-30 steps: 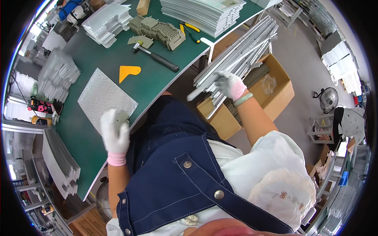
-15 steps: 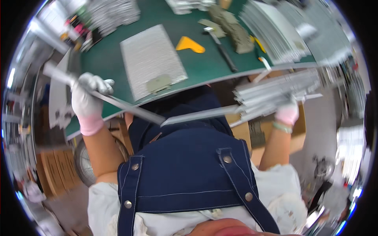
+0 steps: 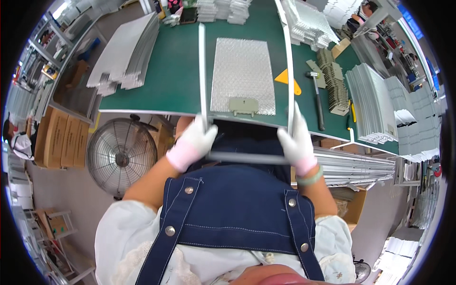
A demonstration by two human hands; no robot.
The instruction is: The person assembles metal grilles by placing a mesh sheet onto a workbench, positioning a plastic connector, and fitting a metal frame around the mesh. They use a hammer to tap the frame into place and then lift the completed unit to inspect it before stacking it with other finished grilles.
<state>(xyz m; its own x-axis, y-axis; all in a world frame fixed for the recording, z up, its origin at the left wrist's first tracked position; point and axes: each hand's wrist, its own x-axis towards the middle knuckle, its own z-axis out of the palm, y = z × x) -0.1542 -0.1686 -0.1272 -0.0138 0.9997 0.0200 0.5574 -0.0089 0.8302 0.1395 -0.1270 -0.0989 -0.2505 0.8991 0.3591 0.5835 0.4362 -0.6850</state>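
A three-sided frame of thin silver metal strips spans from the table to my lap. My left hand, in a white glove with a pink cuff, is closed on its left side strip. Opposite, my right hand, gloved alike, grips the right side strip, thumb on the inner side. The crosspiece lies nearest my body, blurred. Between the side strips, a silver mesh panel lies flat on the green table. A grey-green plastic piece rests on the panel's near end.
Right of the frame are an orange triangular scraper, a hammer, a row of plastic pieces and stacked panels. Another panel stack stands left. Metal strips lie below the table edge; a floor fan stands lower left.
My right hand has left the bundle of strips and moved left onto the frame. My left hand has moved right. The angled strips now form a three-sided shape around the panel. The view has turned.
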